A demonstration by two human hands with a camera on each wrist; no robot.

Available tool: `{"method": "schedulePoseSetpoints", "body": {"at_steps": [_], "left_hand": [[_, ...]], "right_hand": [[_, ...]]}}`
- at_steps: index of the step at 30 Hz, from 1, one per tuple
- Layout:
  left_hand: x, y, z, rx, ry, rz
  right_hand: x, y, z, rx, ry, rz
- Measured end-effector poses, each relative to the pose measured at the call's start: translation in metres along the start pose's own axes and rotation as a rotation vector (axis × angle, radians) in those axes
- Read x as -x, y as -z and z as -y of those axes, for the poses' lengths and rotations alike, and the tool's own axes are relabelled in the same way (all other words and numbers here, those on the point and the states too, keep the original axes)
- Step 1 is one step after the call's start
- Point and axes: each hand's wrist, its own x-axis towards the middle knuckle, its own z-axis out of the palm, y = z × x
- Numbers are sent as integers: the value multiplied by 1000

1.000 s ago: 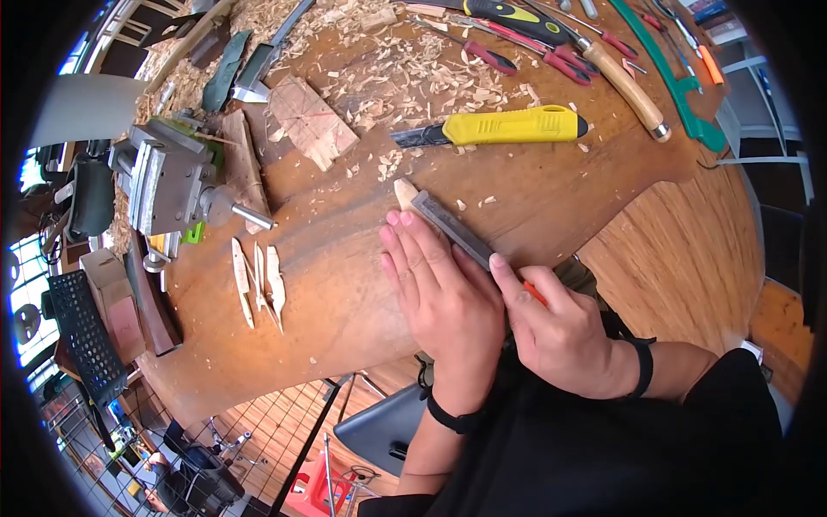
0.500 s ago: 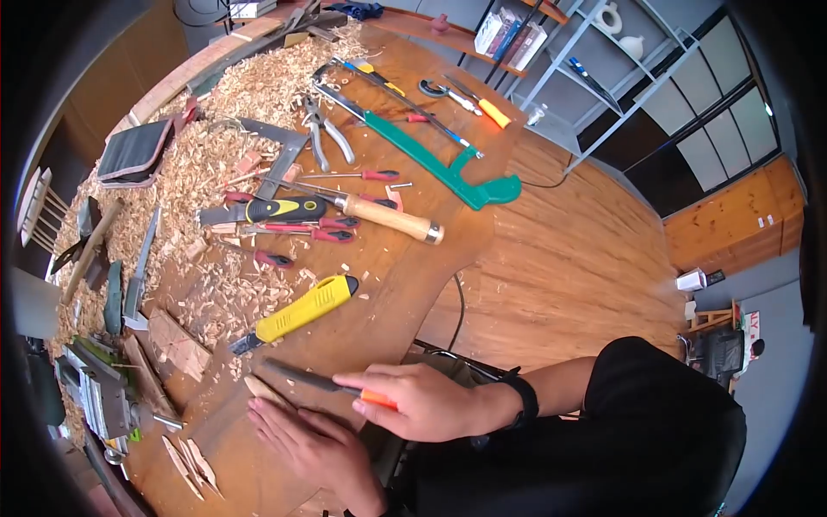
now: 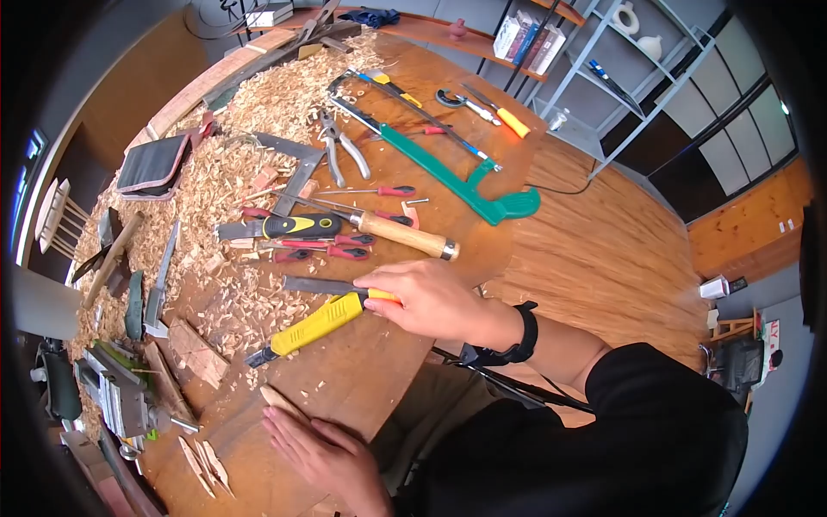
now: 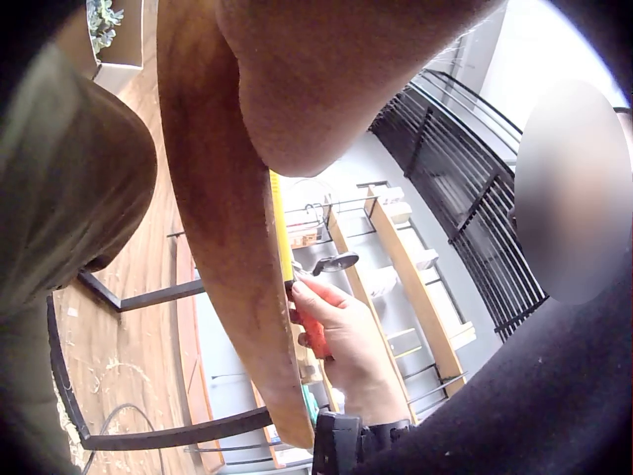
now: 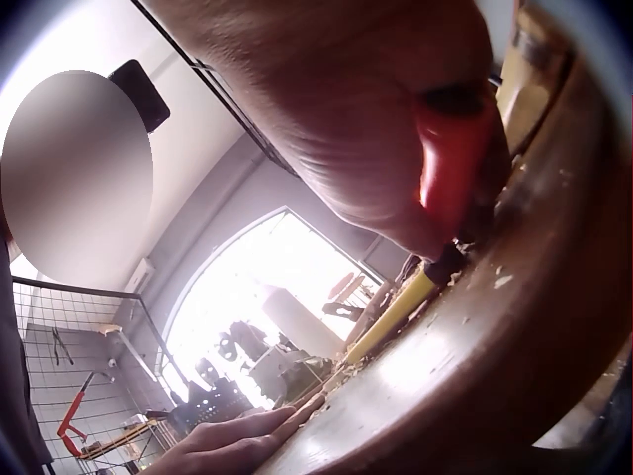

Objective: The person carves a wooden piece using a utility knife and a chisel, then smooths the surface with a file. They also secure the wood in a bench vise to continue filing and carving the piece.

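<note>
The person's left hand [image 3: 323, 452] lies flat, fingers straight, over a small pale wooden piece [image 3: 277, 398], whose tip pokes out past them on the brown wooden table [image 3: 349, 388]. The right hand [image 3: 435, 297] is curled round a flat grey metal file with an orange handle [image 3: 317, 285], its blade reaching out to that hand's left. Just beside the right hand's fingers lies a chunky yellow plastic utility knife [image 3: 314, 329]; I can't tell whether they touch. Thin pale wooden slivers [image 3: 205, 468] rest left of the left hand, and a green-framed hacksaw [image 3: 431, 164] lies well beyond the right.
</note>
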Motion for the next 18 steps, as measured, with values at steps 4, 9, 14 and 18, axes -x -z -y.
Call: {"method": "schedulePoseSetpoints", "body": {"at_steps": [4,9,14,18], "left_hand": [[-1,6,-6,-5,24,35],[-3,5,-5,47,38,34],[-3,3,-3,40,46,43],[-4,4,-5,39,55,48]], "right_hand": [[-3,-3,-2,-6,49,-35],[4,-2,-1,-6,10,-76],[5,-2,-7,42,41,-121],[2,26,-7,-59,54,-235]]}}
